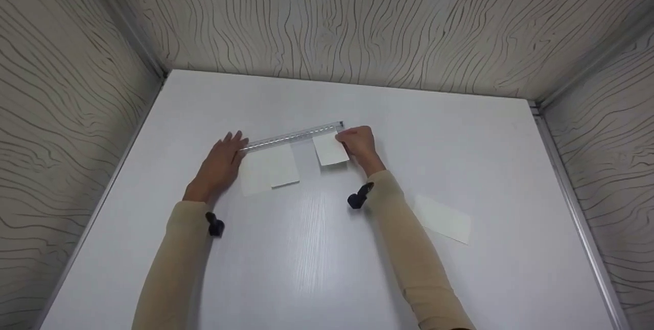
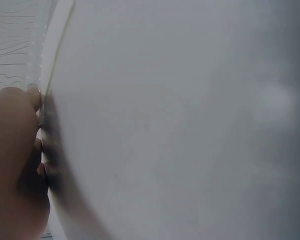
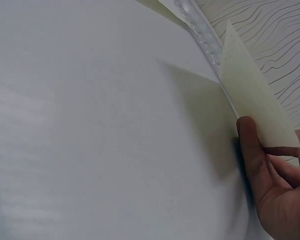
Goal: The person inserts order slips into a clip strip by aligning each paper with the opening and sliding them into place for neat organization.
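Observation:
A clear ruler (image 1: 291, 137) lies slantwise across the table. Over its left end the left hand (image 1: 219, 164) rests with straight, slightly spread fingers; the left wrist view catches that hand at its left edge. Between thumb and fingers the right hand (image 1: 360, 143) pinches a small cream piece of paper (image 1: 329, 147) beside the ruler's right end. In the right wrist view this paper (image 3: 255, 95) stands tilted up off the table and casts a shadow. A larger cream sheet of paper (image 1: 258, 174) lies just below the ruler near the left hand, its lower right part slightly raised.
Another cream strip of paper (image 1: 444, 220) lies at the right, partly beside the right forearm. The white table (image 1: 306, 263) is bounded by wood-patterned walls (image 1: 327, 23) at the back and both sides. Small black cameras are strapped at both wrists.

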Motion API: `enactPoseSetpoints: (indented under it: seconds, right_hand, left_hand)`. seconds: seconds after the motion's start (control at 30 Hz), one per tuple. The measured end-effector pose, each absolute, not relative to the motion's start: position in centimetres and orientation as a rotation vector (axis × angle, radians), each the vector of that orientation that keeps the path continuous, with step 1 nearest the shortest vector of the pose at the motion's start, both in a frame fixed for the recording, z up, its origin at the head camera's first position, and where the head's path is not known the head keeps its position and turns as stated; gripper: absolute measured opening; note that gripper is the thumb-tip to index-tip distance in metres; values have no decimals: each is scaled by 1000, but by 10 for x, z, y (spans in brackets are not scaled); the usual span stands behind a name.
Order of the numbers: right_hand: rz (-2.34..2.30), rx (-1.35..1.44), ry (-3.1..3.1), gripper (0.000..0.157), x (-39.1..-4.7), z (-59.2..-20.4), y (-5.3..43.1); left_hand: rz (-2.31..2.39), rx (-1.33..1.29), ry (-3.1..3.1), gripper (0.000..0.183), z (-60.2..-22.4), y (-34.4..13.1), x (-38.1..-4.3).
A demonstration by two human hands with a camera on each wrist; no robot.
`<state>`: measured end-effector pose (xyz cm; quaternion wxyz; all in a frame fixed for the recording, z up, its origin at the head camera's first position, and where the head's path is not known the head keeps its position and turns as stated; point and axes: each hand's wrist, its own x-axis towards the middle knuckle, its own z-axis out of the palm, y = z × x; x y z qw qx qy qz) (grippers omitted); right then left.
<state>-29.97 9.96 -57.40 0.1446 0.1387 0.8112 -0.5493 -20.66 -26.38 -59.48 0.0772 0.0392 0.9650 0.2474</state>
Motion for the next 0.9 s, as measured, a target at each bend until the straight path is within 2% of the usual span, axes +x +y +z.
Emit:
enactPoseSetpoints:
  seconds: [0.23,0.6,0.9]
  right_hand:
    - [-1560,386,2321,31,-300,-573,95]
    - [-1596,352,2342,23,-294,-577,81]
    - [-1568,353,2324,25,-291,-576,72]
  left_hand:
    - [757,114,2893,52,-594,-263,-205]
    - [734,130,2905,52,-594,-264,-205]
    - [727,135,2908,52,-594,-263,-204]
